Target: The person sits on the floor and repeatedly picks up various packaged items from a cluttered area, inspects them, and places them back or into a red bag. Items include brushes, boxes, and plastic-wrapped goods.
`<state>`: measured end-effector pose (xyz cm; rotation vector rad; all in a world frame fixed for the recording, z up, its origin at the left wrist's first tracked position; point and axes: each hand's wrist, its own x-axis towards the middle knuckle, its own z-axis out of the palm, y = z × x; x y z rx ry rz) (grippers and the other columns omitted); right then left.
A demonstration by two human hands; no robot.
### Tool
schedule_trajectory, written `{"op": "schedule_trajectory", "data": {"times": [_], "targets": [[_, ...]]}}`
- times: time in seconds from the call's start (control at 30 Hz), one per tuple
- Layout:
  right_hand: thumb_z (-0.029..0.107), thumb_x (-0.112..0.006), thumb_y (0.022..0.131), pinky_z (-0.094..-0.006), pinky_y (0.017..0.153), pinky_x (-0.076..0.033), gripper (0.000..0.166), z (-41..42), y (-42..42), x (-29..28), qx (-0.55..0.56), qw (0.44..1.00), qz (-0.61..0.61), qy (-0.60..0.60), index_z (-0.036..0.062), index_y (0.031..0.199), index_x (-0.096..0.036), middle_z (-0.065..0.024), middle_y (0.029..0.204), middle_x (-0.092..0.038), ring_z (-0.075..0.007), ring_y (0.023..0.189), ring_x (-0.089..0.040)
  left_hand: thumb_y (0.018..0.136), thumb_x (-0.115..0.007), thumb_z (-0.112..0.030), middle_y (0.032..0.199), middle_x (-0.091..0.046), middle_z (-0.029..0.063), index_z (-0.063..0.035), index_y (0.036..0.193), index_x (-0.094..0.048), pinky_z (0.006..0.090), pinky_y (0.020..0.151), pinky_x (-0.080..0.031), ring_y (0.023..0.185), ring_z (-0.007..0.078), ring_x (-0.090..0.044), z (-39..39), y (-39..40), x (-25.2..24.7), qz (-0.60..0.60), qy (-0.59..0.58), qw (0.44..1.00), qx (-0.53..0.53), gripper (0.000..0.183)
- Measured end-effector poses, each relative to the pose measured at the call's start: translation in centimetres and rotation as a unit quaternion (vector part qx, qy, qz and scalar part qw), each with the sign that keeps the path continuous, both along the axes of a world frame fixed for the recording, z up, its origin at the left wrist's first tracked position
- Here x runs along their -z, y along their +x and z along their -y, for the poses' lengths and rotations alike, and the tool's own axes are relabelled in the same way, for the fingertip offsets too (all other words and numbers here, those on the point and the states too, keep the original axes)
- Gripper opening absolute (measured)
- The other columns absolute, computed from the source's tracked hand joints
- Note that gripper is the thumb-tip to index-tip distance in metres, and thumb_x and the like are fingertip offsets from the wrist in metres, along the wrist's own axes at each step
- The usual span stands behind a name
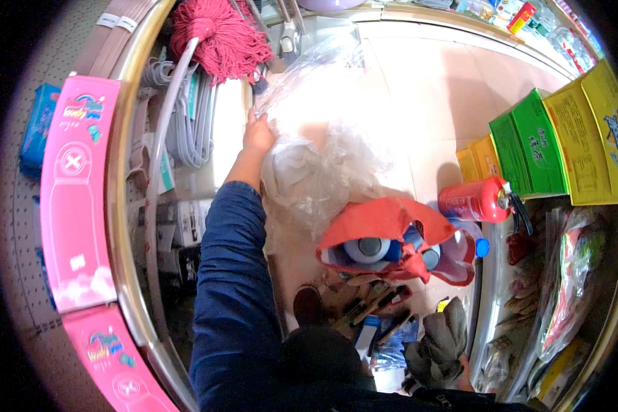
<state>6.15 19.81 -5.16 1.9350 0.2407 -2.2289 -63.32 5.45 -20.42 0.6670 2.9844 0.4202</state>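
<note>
My left hand (pixel 259 133) reaches forward in a dark blue sleeve. Its fingers meet the left edge of crumpled clear plastic sheeting (pixel 309 175) on the tiled floor; glare hides whether they grip it. At the lower right, my right hand (pixel 464 375) holds a bunch of dark grey work gloves (pixel 443 329), which cover most of it. Between my hands stands a red fabric bag (pixel 376 219) with its top tied in the middle. Through its gaps, cylindrical containers (pixel 368 248) with grey tops are visible.
A fire extinguisher (pixel 474 200) and a blue-capped plastic bottle (pixel 481 247) stand beside the bag. Brushes (pixel 371 304) lie near my shoe (pixel 308 304). Shelves flank both sides, with pink boxes (pixel 80 195), a red mop head (pixel 216 36), and green (pixel 528 144) and yellow cartons (pixel 571 134).
</note>
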Motion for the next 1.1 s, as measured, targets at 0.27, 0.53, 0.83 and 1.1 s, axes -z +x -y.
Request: {"op": "schedule_trajectory", "data": {"times": [0.27, 0.53, 0.83, 1.1], "targets": [[0.021, -0.052, 0.084, -0.0400, 0.078, -0.052, 0.037, 1.6, 1.5, -0.7, 0.002, 0.997, 0.071, 0.000, -0.0051, 0.110, -0.054, -0.0157, 0.100, -0.062, -0.0281, 0.087, -0.062, 0.070, -0.060, -0.016, 0.145, -0.014, 0.0256, -0.0028, 0.114, -0.058, 0.0402, 0.099, -0.039, 0.112, 0.0404, -0.049, -3.4, -5.0, 1.3, 0.103, -0.008, 0.994, -0.031, 0.046], [0.021, -0.052, 0.084, -0.0399, 0.077, -0.052, 0.037, 2.5, 3.6, -0.7, 0.002, 0.998, 0.068, -0.010, -0.0055, 0.109, -0.055, -0.0156, 0.100, -0.063, -0.0280, 0.086, -0.062, 0.067, -0.061, -0.010, 0.110, -0.056, 0.0249, 0.0092, 0.099, -0.059, 0.0368, 0.096, -0.039, 0.110, 0.0367, -0.050, -3.0, -9.0, 6.1, -0.009, 0.116, 0.992, -0.040, 0.038], [0.020, -0.052, 0.083, -0.0398, 0.077, -0.052, 0.036, 4.0, 8.7, -0.1, 0.004, 1.000, 0.016, -0.009, -0.0059, 0.108, -0.055, -0.0156, 0.099, -0.063, -0.0279, 0.086, -0.063, 0.073, -0.066, -0.018, 0.075, -0.059, 0.0079, 0.0008, 0.088, -0.062, 0.0317, 0.069, -0.045, 0.067, 0.0208, -0.055, -0.6, 3.0, -1.7, -0.049, 0.384, 0.909, -0.155, 0.024], [0.020, -0.052, 0.083, -0.0397, 0.077, -0.052, 0.036, 6.3, 18.6, 0.5, -0.004, 0.998, -0.057, -0.002, -0.0063, 0.108, -0.056, -0.0156, 0.098, -0.064, -0.0279, 0.085, -0.063, 0.088, -0.055, -0.022, 0.099, -0.059, 0.0010, -0.0032, 0.111, -0.060, 0.0252, 0.070, -0.039, 0.072, 0.0128, -0.046, 5.4, 15.2, -9.9, 0.262, 0.562, 0.765, -0.173, 0.030]]}}
